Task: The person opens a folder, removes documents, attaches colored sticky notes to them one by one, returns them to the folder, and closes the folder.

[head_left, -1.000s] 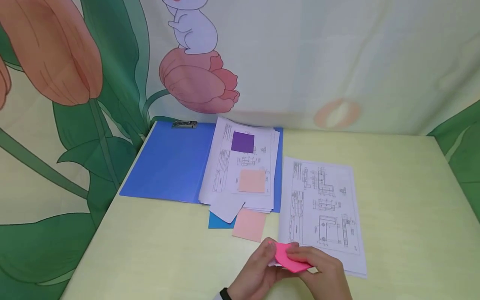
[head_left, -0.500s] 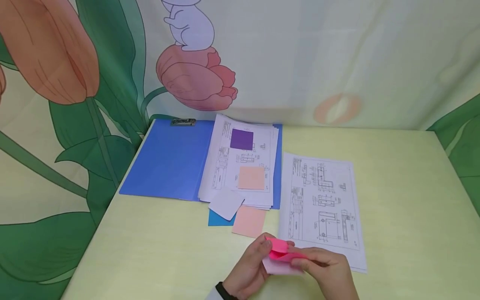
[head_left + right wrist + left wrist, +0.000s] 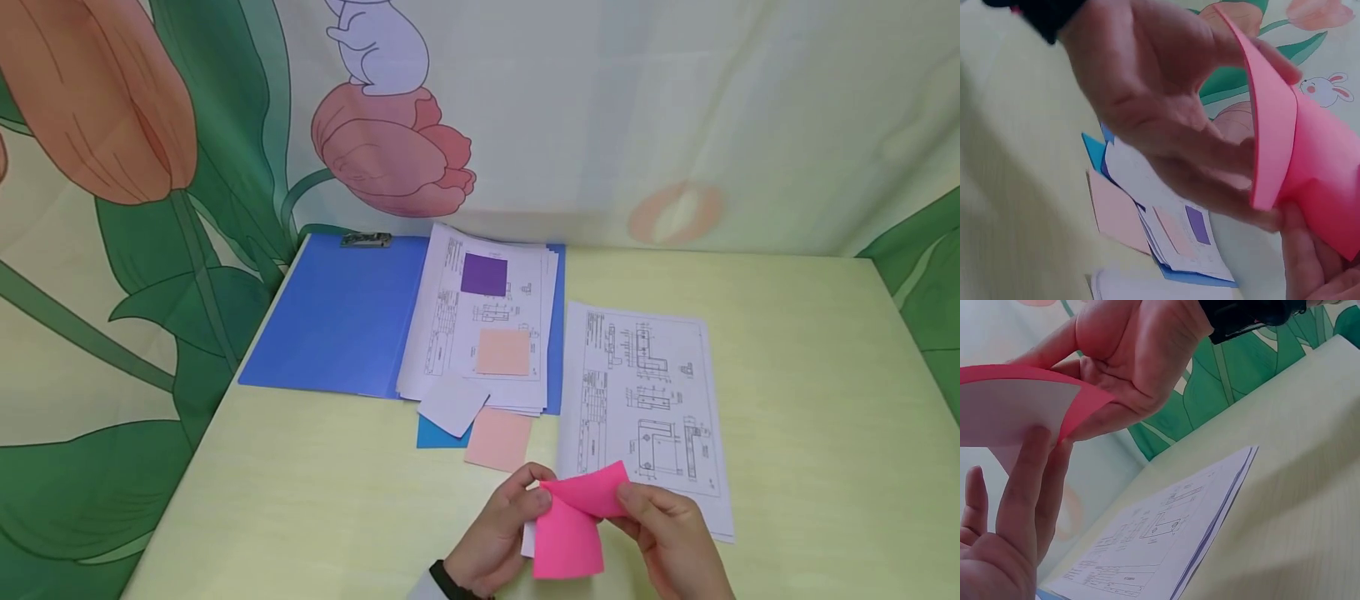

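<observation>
A pink sticky note pad (image 3: 567, 542) is held low in the head view, its upper sheet (image 3: 596, 490) bent up and folded toward the right. My left hand (image 3: 495, 533) grips the pad's left edge, thumb on top. Between thumb and fingers, my right hand (image 3: 671, 537) pinches the raised sheet's right end. A pale underside (image 3: 1010, 412) of the pink paper shows in the left wrist view. In the right wrist view, the raised pink strip (image 3: 1272, 125) stands out from the pad. Whether it is one sheet or several, I cannot tell.
Behind the hands lie drawing sheets (image 3: 645, 392). A blue folder (image 3: 330, 317) holds more papers (image 3: 442, 358), with a purple note (image 3: 484, 275) and a peach note (image 3: 503, 352) on top. Loose white (image 3: 452, 407), blue (image 3: 438, 435) and peach (image 3: 498, 439) notes overlap at its front edge.
The pink sheet, bent over the pad and then curled back, is now raised and pulled out to the right. The right hand has shifted slightly right; the left stays nearly in place.
</observation>
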The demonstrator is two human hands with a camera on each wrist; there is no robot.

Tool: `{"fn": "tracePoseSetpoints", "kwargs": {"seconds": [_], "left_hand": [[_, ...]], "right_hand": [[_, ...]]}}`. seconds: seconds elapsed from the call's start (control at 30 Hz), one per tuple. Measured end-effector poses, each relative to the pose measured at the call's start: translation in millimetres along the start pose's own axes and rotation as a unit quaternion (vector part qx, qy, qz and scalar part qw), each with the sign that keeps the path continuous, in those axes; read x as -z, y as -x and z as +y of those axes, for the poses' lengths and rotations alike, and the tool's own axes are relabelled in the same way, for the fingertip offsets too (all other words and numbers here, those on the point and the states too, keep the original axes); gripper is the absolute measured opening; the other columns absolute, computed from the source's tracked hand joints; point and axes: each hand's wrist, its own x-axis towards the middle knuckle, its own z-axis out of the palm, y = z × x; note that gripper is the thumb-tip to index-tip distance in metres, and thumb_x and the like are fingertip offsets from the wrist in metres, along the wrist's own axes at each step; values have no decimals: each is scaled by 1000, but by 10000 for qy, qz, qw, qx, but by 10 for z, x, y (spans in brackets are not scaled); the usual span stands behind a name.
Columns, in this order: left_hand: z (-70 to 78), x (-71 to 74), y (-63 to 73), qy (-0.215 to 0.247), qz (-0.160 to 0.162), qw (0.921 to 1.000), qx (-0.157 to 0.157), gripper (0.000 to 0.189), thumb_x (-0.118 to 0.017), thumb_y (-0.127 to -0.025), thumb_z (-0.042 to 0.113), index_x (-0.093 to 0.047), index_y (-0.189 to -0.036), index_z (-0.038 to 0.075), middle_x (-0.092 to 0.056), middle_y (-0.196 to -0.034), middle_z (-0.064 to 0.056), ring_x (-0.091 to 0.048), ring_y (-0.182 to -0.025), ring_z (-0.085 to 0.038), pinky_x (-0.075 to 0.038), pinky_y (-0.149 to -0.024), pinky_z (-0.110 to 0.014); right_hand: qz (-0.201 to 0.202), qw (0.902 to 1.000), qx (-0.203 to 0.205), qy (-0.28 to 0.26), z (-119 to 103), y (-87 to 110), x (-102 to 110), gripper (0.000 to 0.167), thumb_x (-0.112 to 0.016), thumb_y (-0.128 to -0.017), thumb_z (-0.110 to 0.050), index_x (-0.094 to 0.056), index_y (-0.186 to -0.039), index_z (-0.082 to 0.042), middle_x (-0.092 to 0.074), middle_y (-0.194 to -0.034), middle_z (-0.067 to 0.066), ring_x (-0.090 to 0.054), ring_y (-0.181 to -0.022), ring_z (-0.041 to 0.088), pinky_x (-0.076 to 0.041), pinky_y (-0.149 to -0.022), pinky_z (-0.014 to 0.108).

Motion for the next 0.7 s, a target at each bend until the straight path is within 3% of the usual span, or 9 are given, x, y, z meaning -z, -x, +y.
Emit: {"fn": "tracePoseSetpoints", "kwargs": {"seconds": [0.13, 0.3, 0.43, 0.5, 0.57, 0.7], "left_hand": [[0, -8, -12, -92, -14, 10000, -31, 18, -55, -89, 18, -46, -101, 10, -59, -99, -5, -60, -84, -12, -50, -73, -21], [3, -34, -21, -300, 105, 9994, -136, 8, -54, -89, 14, -52, -96, 9, -59, -96, -4, -59, -82, -11, -49, -70, -20], [33, -62, -34, -1168, 462, 9909, -478, 10, -56, -90, 10, -61, -87, 2, -61, -105, -6, -56, -101, -15, -47, -80, -22], [64, -72, -39, -1946, 766, 9752, -722, 15, -59, -90, 12, -66, -87, -1, -61, -115, -7, -51, -113, -19, -44, -88, -27], [90, -79, -38, -2736, 1042, 9510, -993, 19, -63, -88, 17, -70, -90, -1, -60, -122, -5, -47, -121, -22, -43, -92, -33], [103, -85, -17, -3726, 1479, 9032, -1534, 20, -67, -86, 25, -75, -93, 9, -66, -108, 0, -57, -107, -17, -47, -83, -32]], "right_hand": [[-19, 9980, -196, -593, 22, -14, 13, 28, -49, -95, -5, -74, -96, -17, -65, -108, -2, -64, -92, 16, -49, -82, 32], [36, 9954, -420, -858, 22, -22, 9, 28, -47, -97, -9, -74, -99, -16, -65, -107, 1, -64, -93, 17, -48, -84, 32], [363, 9946, -547, -804, 13, -25, 11, 26, -49, -96, -10, -74, -97, -17, -66, -105, 1, -64, -91, 17, -48, -85, 32], [612, 9939, -513, -766, 17, -26, 15, 24, -51, -95, -11, -74, -95, -18, -66, -103, -1, -64, -90, 15, -48, -85, 31], [895, 9935, -323, -630, 25, -29, 7, 23, -54, -94, -9, -75, -93, -17, -67, -99, -2, -64, -88, 13, -49, -84, 29], [1451, 9892, 217, -40, 27, -11, -49, 19, -58, -89, -2, -75, -91, -10, -69, -88, -4, -63, -86, 9, -48, -83, 23]]}}
